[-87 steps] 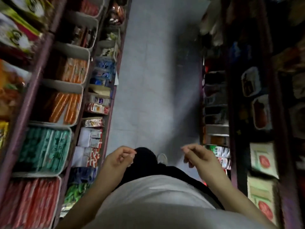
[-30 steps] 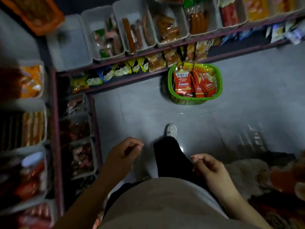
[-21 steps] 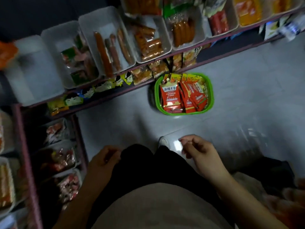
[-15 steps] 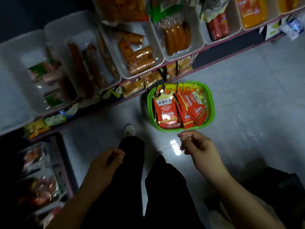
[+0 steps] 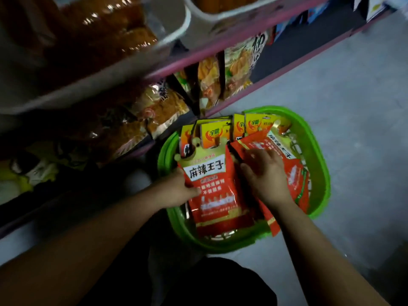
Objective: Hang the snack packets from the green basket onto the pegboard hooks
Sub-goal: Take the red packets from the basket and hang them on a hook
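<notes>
In the green basket (image 5: 318, 151), both my hands are down now.
My left hand (image 5: 176, 191) grips the front red packet (image 5: 216, 195); my right hand (image 5: 265, 173) lies flat, fingers loose, on more packets (image 5: 293, 173).

Bare forearms, black trousers (image 5: 198, 283)

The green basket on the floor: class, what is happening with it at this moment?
A person is bent over the green basket, which sits on the floor beside the low shelf. The left hand grips the side edge of the front red snack packet, thumb on its face. The right hand rests with spread fingers on the tilted red packets beside it. No packet has left the basket yet, and no pegboard is in view.
</notes>
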